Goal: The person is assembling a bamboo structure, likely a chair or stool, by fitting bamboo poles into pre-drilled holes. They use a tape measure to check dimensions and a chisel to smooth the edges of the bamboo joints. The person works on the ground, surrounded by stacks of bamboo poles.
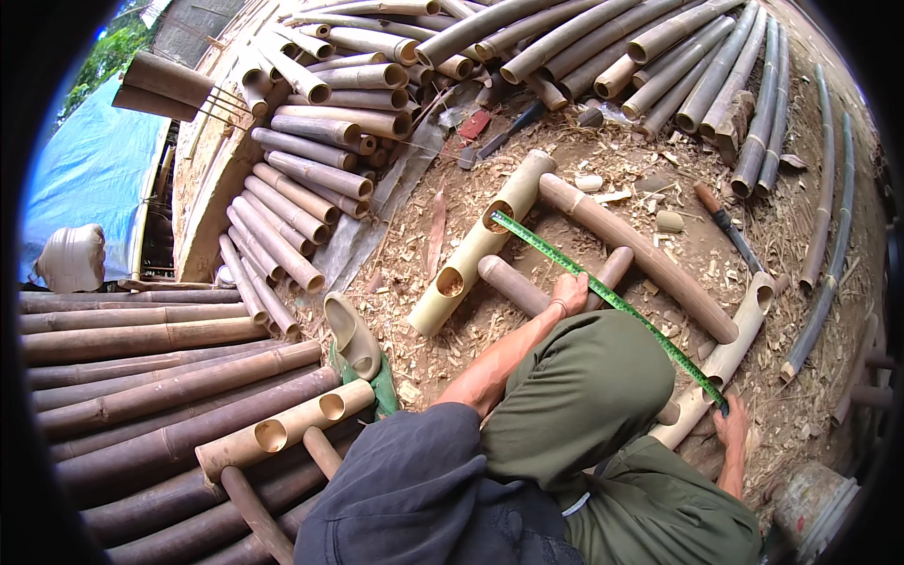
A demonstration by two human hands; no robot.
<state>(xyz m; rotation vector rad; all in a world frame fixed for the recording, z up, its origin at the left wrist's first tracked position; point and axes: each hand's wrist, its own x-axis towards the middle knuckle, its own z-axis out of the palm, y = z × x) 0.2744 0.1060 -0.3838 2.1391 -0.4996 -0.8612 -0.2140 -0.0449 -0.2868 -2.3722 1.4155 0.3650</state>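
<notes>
1. Green tape measure (617,301) is stretched from holed bamboo pole (474,250) at 1 o'clock to second holed pole (739,341) at 4 o'clock.
2. 4-o'clock tape end is gripped by right hand (732,426).
3. Left hand (570,291) is placed beside tape, 3 o'clock; grip can't be told.

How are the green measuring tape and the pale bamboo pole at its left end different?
The green measuring tape is flat and thin, while the pale bamboo pole is round and thick. The tape is bright green; the pole is yellowish. The tape has little marks, but the pole shows two big holes. Both are long.
</notes>
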